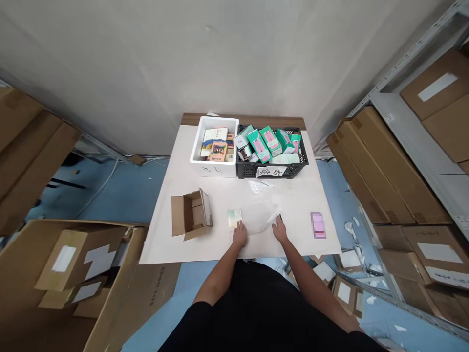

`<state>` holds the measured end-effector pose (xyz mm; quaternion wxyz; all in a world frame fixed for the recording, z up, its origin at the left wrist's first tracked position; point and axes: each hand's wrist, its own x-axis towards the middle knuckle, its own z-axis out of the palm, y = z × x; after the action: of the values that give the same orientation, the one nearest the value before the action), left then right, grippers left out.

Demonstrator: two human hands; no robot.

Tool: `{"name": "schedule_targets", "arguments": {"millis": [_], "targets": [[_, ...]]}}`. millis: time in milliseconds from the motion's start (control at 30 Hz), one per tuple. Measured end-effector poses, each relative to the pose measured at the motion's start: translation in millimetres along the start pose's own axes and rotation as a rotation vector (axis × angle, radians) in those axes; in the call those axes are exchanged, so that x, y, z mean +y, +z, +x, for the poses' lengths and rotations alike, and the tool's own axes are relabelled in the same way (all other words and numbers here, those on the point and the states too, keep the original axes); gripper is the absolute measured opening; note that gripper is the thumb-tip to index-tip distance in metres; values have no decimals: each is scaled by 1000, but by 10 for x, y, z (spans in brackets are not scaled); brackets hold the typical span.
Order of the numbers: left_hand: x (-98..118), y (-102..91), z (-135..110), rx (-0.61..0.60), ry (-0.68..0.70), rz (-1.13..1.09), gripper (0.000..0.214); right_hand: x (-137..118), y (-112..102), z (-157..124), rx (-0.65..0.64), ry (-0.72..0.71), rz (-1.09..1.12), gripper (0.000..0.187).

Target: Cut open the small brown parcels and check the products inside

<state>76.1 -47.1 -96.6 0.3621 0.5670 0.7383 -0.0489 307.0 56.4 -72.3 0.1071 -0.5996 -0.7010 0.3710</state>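
My left hand (240, 235) is at the near edge of the table, its fingers closed on the lower right corner of a small flat pale green and white packet (234, 217). Just right of it lies a translucent white plastic bag (258, 217), crumpled and spread on the tabletop. My right hand (280, 231) grips the bag's right end, where a thin dark thing (280, 217) shows beside the fingers; its kind is unclear. An open cardboard box (193, 212) lies left of the packet, its flaps spread.
Behind are a white foam box (214, 169) of books and boxes and a black crate (293, 171) of green and pink boxes. A blurred pink item (318, 225) lies on the table (161, 244) at right. Cartons (388, 171) line the right shelves; a large carton (120, 293) stands left.
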Motion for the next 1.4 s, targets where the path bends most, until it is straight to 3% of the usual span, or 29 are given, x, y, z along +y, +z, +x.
{"name": "schedule_targets", "arguments": {"millis": [100,267,400,533,667,800,900,1000,1133,1267,1400], "targets": [[34,44,59,70,5,-17,68,56,-41,-180,-3,39,-6,82],[-88,3,89,166,-41,-38,67,120,-74,-318,10,86,-8,81],[-90,9,166,101,-21,-74,71,153,-92,-260,64,134,5,80],[72,69,277,21,31,-64,65,250,-119,-193,125,221,9,73],[227,107,304,34,54,-116,63,380,-154,-260,331,266,16,64],[290,117,228,71,44,-157,64,362,-176,-392,561,160,16,59],[282,104,163,106,27,-171,61,218,-164,-448,580,-59,-10,53],[264,57,142,130,26,-194,58,60,-103,-454,537,-225,-52,51],[282,-61,184,165,63,-236,61,-32,55,-439,413,-303,-113,55],[250,-218,219,238,136,-303,77,-72,249,-391,3,-270,-229,72],[-29,-332,128,295,115,-545,80,-158,390,-248,-443,-35,-381,97]]}}
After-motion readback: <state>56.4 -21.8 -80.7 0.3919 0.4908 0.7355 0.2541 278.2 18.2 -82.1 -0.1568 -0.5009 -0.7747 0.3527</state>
